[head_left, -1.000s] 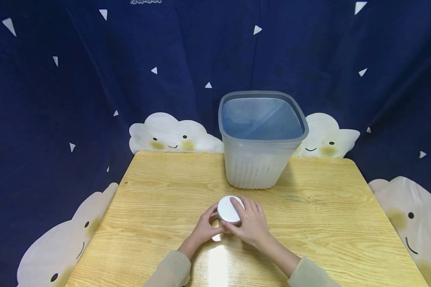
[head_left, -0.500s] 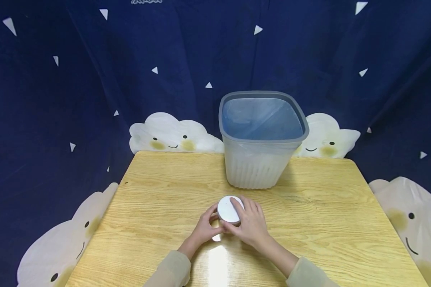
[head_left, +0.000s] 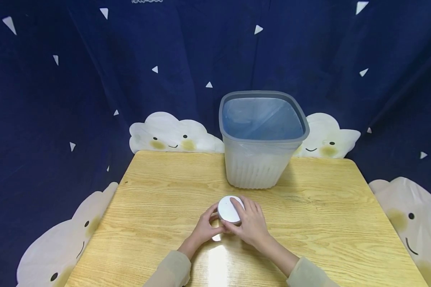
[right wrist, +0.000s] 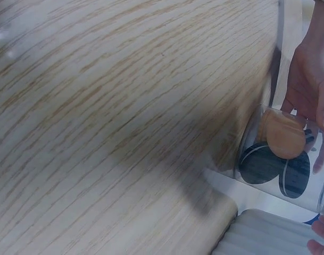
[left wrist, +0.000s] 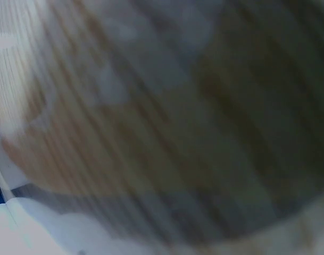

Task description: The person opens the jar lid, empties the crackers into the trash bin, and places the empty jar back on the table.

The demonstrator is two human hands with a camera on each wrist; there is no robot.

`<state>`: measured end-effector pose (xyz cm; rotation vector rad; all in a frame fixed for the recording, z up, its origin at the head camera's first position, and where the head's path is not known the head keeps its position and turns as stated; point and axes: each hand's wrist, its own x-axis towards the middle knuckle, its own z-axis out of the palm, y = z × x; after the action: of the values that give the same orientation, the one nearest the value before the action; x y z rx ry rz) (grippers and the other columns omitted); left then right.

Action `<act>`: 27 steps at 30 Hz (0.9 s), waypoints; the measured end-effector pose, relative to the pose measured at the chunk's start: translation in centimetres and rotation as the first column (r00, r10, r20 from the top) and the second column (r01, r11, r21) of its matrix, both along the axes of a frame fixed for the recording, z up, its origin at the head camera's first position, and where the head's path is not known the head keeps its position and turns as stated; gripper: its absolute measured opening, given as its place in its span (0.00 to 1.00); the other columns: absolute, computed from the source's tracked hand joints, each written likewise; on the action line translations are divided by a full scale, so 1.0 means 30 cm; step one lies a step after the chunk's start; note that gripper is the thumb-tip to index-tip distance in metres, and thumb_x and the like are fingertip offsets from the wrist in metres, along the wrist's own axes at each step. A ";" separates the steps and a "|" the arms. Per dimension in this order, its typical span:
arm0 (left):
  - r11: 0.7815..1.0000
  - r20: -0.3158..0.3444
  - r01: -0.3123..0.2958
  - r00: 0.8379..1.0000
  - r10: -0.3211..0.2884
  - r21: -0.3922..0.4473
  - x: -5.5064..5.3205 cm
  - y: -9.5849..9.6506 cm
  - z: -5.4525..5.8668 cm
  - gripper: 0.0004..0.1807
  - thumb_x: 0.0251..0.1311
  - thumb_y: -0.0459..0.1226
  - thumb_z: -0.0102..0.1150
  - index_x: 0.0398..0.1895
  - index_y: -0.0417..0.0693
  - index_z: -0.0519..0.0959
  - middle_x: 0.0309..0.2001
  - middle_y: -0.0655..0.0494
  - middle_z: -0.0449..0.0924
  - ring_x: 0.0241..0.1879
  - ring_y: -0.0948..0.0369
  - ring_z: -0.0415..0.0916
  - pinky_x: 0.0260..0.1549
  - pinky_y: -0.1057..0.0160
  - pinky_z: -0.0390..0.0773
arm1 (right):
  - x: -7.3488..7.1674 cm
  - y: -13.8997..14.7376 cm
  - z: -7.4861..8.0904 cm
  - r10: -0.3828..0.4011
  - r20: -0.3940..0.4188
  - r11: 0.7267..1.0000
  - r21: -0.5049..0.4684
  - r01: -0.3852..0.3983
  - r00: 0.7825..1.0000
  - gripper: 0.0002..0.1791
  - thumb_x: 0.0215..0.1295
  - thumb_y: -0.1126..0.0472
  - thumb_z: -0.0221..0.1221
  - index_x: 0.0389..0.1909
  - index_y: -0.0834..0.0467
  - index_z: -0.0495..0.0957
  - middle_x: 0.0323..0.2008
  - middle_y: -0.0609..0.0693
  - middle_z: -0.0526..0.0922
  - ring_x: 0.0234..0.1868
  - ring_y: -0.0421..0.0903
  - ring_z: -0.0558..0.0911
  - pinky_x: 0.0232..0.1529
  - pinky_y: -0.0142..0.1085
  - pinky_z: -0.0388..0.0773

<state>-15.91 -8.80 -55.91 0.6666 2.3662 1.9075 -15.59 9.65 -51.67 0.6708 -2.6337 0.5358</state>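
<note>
A clear jar point(right wrist: 252, 172) with a white round lid point(head_left: 225, 211) stands on the table between the two hands. Inside the jar, in the right wrist view, lie a round orange-tan pad point(right wrist: 285, 137) and dark round pads point(right wrist: 295, 178), which look like cosmetic puffs. The left hand point(head_left: 204, 227) holds the jar's body from the left, fingers and thumb around it. From the right, the right hand point(head_left: 252, 225) grips the lid, one finger lying across its top and the thumb at its near edge. The left wrist view is too blurred to show the hand's grip.
Behind the jar stands a tall translucent bin point(head_left: 256, 163) with a grey rim, near the table's back edge. The wooden table point(head_left: 158, 187) extends to both sides. A dark blue curtain point(head_left: 186, 48) with white triangles and smiling clouds hangs around it.
</note>
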 end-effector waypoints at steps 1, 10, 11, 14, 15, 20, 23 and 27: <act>1.000 0.001 0.002 1.000 -0.002 0.000 0.000 0.000 0.000 0.42 0.43 0.30 0.69 0.64 0.38 0.60 0.60 0.41 0.65 0.57 0.49 0.65 0.54 0.54 0.71 | -0.001 0.001 -0.001 0.005 0.000 1.000 -0.005 -0.005 1.000 0.39 0.50 0.31 0.55 0.59 0.51 0.67 0.54 0.59 0.71 0.52 0.56 0.72 0.52 0.51 0.68; 1.000 0.021 0.013 1.000 -0.013 -0.010 0.002 -0.003 0.008 0.43 0.43 0.31 0.70 0.65 0.39 0.60 0.61 0.42 0.64 0.58 0.49 0.63 0.55 0.54 0.70 | -0.012 0.015 -0.004 0.061 0.003 0.998 -0.024 -0.061 0.998 0.38 0.51 0.33 0.55 0.59 0.50 0.67 0.55 0.57 0.71 0.54 0.52 0.70 0.52 0.50 0.68; 1.000 0.017 0.014 1.000 -0.014 -0.010 0.002 -0.004 0.008 0.43 0.43 0.31 0.70 0.65 0.39 0.60 0.61 0.42 0.64 0.58 0.49 0.64 0.55 0.54 0.71 | -0.013 0.017 -0.004 0.067 0.006 0.997 -0.024 -0.067 0.998 0.38 0.51 0.33 0.55 0.59 0.50 0.67 0.55 0.57 0.70 0.55 0.52 0.70 0.52 0.50 0.68; 1.000 -0.009 0.014 1.000 -0.014 -0.004 0.001 -0.003 0.005 0.43 0.43 0.32 0.70 0.64 0.38 0.60 0.61 0.42 0.65 0.57 0.48 0.65 0.54 0.53 0.72 | -0.018 0.023 -0.003 0.089 0.016 0.996 -0.028 -0.089 0.996 0.38 0.52 0.33 0.56 0.60 0.50 0.67 0.56 0.56 0.70 0.55 0.52 0.70 0.53 0.51 0.68; 1.000 -0.017 0.012 1.000 -0.012 -0.002 0.001 -0.002 0.005 0.43 0.42 0.32 0.70 0.64 0.38 0.60 0.60 0.41 0.65 0.57 0.48 0.65 0.53 0.53 0.72 | -0.020 0.025 -0.003 0.098 0.019 0.995 -0.031 -0.097 0.995 0.38 0.52 0.33 0.56 0.60 0.51 0.67 0.56 0.57 0.70 0.55 0.52 0.70 0.53 0.52 0.68; 1.000 -0.014 0.009 1.000 -0.009 0.001 0.002 -0.002 0.006 0.43 0.42 0.32 0.71 0.64 0.37 0.60 0.60 0.41 0.65 0.57 0.47 0.65 0.54 0.53 0.72 | -0.031 0.034 -0.005 0.130 0.029 0.991 -0.033 -0.129 0.991 0.39 0.51 0.33 0.56 0.61 0.51 0.67 0.57 0.56 0.69 0.56 0.53 0.69 0.54 0.53 0.68; 1.000 0.003 0.014 1.000 -0.014 -0.005 0.002 -0.002 0.009 0.44 0.43 0.33 0.70 0.65 0.37 0.59 0.61 0.41 0.64 0.57 0.47 0.64 0.54 0.54 0.71 | -0.038 0.039 -0.006 0.147 0.035 0.989 -0.020 -0.146 0.989 0.39 0.51 0.33 0.56 0.61 0.50 0.66 0.58 0.55 0.69 0.57 0.54 0.69 0.55 0.53 0.68; 1.000 0.009 0.022 1.000 -0.022 -0.008 0.003 -0.003 0.010 0.44 0.43 0.33 0.70 0.65 0.38 0.59 0.61 0.42 0.64 0.57 0.47 0.64 0.54 0.54 0.71 | -0.045 0.048 -0.003 0.173 0.056 0.985 -0.004 -0.173 0.983 0.39 0.52 0.33 0.55 0.63 0.49 0.65 0.59 0.55 0.67 0.58 0.55 0.69 0.56 0.54 0.67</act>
<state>-15.83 -8.88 -55.62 0.6795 2.3495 1.8873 -16.95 11.08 -51.75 0.9039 -2.6424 0.6107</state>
